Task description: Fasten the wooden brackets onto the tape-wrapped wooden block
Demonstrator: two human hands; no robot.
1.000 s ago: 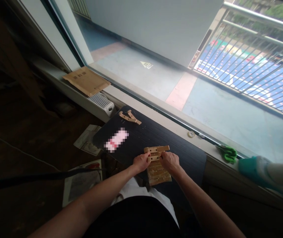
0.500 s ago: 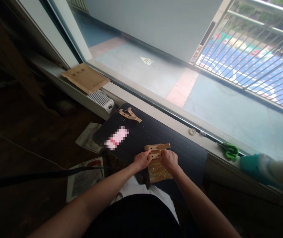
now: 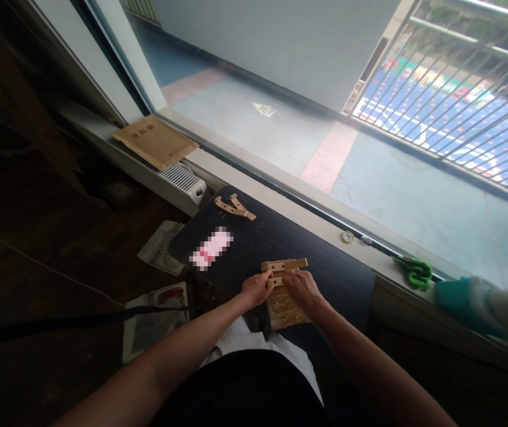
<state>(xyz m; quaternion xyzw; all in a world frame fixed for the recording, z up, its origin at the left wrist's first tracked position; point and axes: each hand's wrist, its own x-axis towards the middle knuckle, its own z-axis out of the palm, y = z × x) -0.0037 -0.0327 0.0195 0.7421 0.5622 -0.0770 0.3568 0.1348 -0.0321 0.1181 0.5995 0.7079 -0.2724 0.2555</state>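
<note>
Two light wooden strips with dark holes lie side by side over a brown slab wrapped in shiny tape: the farther wooden strip (image 3: 287, 265) and the nearer wooden strip (image 3: 276, 282). The tape-wrapped slab (image 3: 286, 311) rests at the near edge of the black table. My left hand (image 3: 256, 288) is closed around the left end of the nearer strip. Across that strip's right part lies my right hand (image 3: 302, 288), its fingers bent over the wood and hiding that end. Whether it also holds something small cannot be made out.
A V-shaped pair of wooden pieces (image 3: 235, 207) and a pixelated pink item (image 3: 212, 249) lie on the black table (image 3: 325, 270). Along the windowsill are a tape roll (image 3: 347, 236), green-handled scissors (image 3: 416, 273) and a teal-and-white object (image 3: 463, 299). A brown envelope (image 3: 156, 142) lies at left.
My right hand has shifted slightly left along the nearer strip, and its fingers now lie flatter over it. My left hand keeps its hold.
</note>
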